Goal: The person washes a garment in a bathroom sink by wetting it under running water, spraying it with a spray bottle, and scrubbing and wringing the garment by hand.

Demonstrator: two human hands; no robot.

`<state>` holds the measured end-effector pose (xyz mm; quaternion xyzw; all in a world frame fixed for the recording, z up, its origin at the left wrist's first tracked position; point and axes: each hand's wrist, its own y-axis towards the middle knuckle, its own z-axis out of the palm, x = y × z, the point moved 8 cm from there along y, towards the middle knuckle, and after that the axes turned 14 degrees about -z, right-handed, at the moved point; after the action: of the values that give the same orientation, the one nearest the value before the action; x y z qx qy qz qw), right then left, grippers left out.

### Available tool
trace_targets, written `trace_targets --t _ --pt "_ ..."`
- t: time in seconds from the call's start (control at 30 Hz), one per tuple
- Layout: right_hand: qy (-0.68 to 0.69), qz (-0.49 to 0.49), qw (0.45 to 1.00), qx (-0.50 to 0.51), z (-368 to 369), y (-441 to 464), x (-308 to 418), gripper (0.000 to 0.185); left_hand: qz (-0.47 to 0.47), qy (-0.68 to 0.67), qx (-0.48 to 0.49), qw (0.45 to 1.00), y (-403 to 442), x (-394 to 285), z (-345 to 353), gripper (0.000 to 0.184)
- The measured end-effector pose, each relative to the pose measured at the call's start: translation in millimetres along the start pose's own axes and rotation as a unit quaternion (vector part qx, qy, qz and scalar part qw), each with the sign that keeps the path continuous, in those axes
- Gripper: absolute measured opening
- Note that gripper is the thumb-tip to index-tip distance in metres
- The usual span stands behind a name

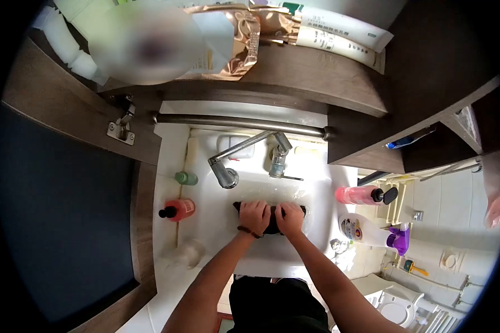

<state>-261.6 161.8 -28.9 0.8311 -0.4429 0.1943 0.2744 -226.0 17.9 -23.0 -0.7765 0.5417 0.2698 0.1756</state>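
Both hands are low in a white sink (211, 244), on a dark, wet-looking cloth (273, 222). My left hand (254, 216), with a dark band at the wrist, has its fingers curled over the cloth's left part. My right hand (289, 218) grips the cloth's right part, close beside the left one. A short stretch of cloth shows between the hands, and its ends stick out on both sides. Above them a chrome faucet (279, 161) with a jointed spout (224, 173) stands at the sink's back edge.
A red pump bottle (180, 210) and a small green bottle (186, 178) stand left of the sink. On the right are a pink pump bottle (361, 195) and a white spray bottle (366, 231). A metal bar (239, 123) and cabinet shelf (294, 72) cross above; a toilet (397, 308) is lower right.
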Motion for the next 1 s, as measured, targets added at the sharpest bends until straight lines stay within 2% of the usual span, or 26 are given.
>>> trace_targets --t 0.03,0.1,0.13,0.2,0.23,0.33,0.43,0.53,0.63,0.67,0.73,0.77,0.83,0.87,0.93,1.0 --pt "0.035 -0.041 0.998 -0.038 -12.6 2.6 8.0 0.021 0.001 0.001 -0.002 1.0 -2.2 1.7 -4.2 0.028" --pt "0.032 -0.048 0.998 -0.011 -21.7 -0.2 17.4 0.02 -0.039 -0.014 0.07 0.997 -13.1 11.6 0.7 0.026" --pt "0.026 -0.053 0.998 0.015 -20.5 -1.8 20.3 0.02 -0.036 -0.014 0.068 0.997 -16.1 12.0 2.8 0.026" --pt "-0.021 -0.056 0.997 0.046 -10.4 -12.5 22.7 0.018 0.017 0.058 -0.002 0.998 -30.7 8.3 3.0 0.028" --pt "-0.039 -0.061 0.997 0.035 -6.4 -18.0 23.9 0.018 -0.001 0.098 0.055 0.994 -36.8 16.5 14.9 0.033" --pt "-0.068 -0.066 0.994 0.047 5.9 -30.1 22.3 0.023 0.03 0.108 0.037 0.993 -42.6 14.5 14.8 0.028" --pt "-0.103 -0.068 0.99 0.065 17.4 -36.6 15.7 0.022 0.024 0.08 0.072 0.994 -34.8 23.4 29.8 0.027" --pt "-0.094 -0.043 0.993 0.064 32.9 -34.1 -1.6 0.018 0.012 0.082 0.059 0.995 -23.5 27.8 36.5 0.026" --pt "-0.109 -0.054 0.985 0.122 46.0 -23.9 -14.2 0.015 -0.006 0.063 0.078 0.995 -16.3 34.4 50.0 0.028" --pt "-0.11 -0.023 0.981 0.158 56.1 -22.7 -23.2 0.019 -0.007 0.063 0.08 0.995 -11.9 34.8 54.5 0.028" --pt "-0.11 0.011 0.975 0.194 58.7 -24.7 -21.0 0.025 -0.072 0.14 0.178 0.971 -6.2 44.2 72.5 0.028" --pt "-0.087 0.03 0.983 0.157 51.5 -17.9 -20.6 0.028 -0.07 0.139 0.173 0.972 -5.3 40.6 68.3 0.028" --pt "-0.041 0.038 0.997 0.058 24.4 0.2 -9.1 0.028 -0.022 0.034 0.014 0.999 1.7 17.8 24.5 0.027" --pt "-0.04 0.038 0.997 0.059 14.0 0.9 -3.5 0.028 -0.023 0.035 0.014 0.999 0.1 14.0 17.4 0.027" --pt "0.027 0.032 0.998 0.052 -6.9 5.9 3.5 0.025 -0.011 -0.048 0.01 0.999 -0.2 3.6 -3.0 0.028" --pt "0.058 0.054 0.994 0.069 -0.1 -11.2 -7.1 0.023 -0.009 -0.023 0.008 1.0 -7.9 9.5 -5.3 0.029"
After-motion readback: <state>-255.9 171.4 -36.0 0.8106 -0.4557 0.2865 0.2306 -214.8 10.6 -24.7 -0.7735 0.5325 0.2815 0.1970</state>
